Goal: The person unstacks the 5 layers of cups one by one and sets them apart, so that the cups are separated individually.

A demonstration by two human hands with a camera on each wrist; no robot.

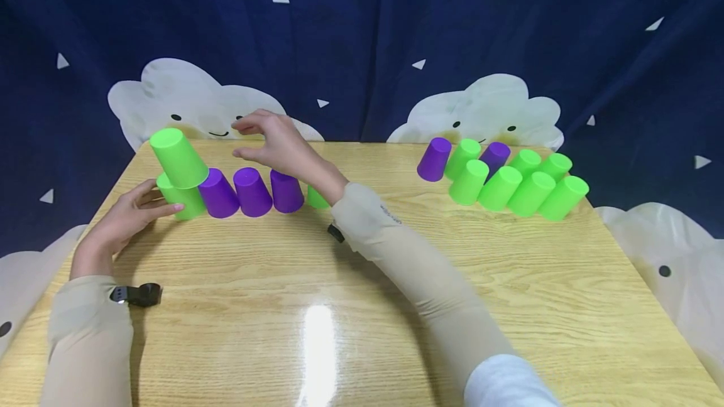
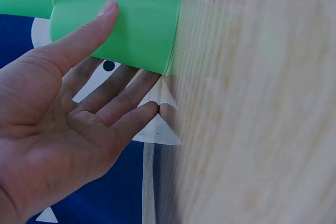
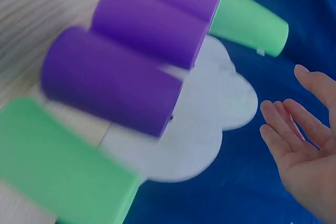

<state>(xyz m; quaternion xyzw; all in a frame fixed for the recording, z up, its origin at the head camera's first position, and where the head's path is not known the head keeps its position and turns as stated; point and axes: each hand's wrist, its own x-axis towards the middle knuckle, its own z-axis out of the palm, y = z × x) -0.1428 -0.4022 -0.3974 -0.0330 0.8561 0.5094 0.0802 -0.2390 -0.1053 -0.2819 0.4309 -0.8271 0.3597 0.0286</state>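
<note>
A row of upturned cups stands at the table's far left: a green cup [image 1: 189, 203], three purple cups [image 1: 252, 191], and another green cup [image 1: 317, 198] half hidden behind my right wrist. One more green cup [image 1: 178, 157] sits tilted on top of the row's left end. My left hand [image 1: 161, 200] is open, its thumb [image 2: 100, 19] resting against the bottom green cup [image 2: 136, 35]. Above the purple cups hovers my right hand [image 1: 240, 139], fingers straight and holding nothing. In the right wrist view that hand [image 3: 299, 140] is apart from the purple cups [image 3: 113, 87].
A cluster of several green cups [image 1: 532, 192] and two purple cups [image 1: 434, 159] stands at the far right of the wooden table [image 1: 362, 281]. A dark blue curtain with white clouds hangs behind the table's far edge.
</note>
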